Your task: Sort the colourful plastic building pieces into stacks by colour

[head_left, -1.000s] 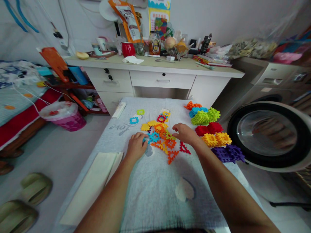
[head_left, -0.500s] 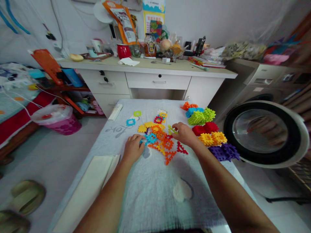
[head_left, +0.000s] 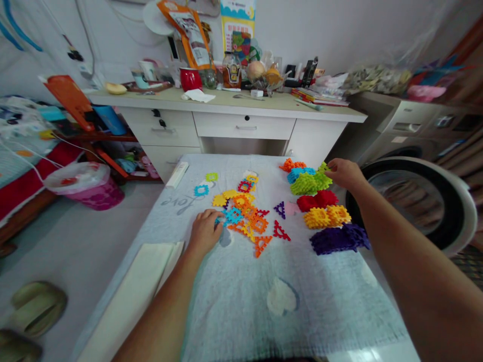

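Currently: Both Hands at the Coloured Pieces

From my remote station, I read the layout as follows. Loose mixed pieces (head_left: 250, 222) lie flat and overlapping at mid-table. Along the right side of the cloth-covered table (head_left: 237, 311), single-colour stacks run from far to near: orange stack (head_left: 292, 165), blue stack (head_left: 300, 174), lime-green stack (head_left: 305, 184), red stack (head_left: 317, 200), yellow stack (head_left: 327, 216), purple stack (head_left: 337, 239). I judge that this spacing keeps colours separate and within arm's reach.

Right hand (head_left: 344, 173): fingertips bent against the lime-green stack's outer end, presumably for alignment. I cannot tell whether they pinch a piece.

Left hand (head_left: 206, 229): palm down, fingers curled at the blue pieces (head_left: 234, 216), probably for ready access. I cannot confirm a grasp.
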### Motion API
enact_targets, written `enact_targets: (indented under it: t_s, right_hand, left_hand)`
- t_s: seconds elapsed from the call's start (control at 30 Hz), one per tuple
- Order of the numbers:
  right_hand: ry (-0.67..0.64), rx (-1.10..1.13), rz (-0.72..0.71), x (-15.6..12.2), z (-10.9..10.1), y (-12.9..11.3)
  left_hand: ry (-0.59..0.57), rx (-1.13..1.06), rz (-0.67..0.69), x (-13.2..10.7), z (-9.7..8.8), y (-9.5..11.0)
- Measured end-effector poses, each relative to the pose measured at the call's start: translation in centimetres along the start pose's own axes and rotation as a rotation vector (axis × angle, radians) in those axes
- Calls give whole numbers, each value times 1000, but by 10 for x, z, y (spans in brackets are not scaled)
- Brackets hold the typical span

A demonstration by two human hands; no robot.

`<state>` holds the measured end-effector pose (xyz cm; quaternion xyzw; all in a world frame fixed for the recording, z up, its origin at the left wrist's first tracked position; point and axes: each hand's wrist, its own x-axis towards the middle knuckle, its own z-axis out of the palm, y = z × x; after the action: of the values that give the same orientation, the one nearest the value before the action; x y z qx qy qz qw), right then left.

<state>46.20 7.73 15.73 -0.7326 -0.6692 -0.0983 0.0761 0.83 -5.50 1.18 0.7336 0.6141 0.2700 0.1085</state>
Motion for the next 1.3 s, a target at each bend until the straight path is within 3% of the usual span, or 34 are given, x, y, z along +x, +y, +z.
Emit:
enact_targets:
  t_s: [0.3, 0.77, 1.3]
  right_hand:
    - [-16, -64, 18, 0, 20, 1]
    - [-7, -91, 57, -12, 22, -17]
    - [-33, -113, 122, -10, 29, -14]
  left_hand:
    - [-10, 5, -8, 0, 0, 0]
    - [-18, -4, -10, 0, 1, -2]
    - [-12, 3, -8, 0, -1, -1]
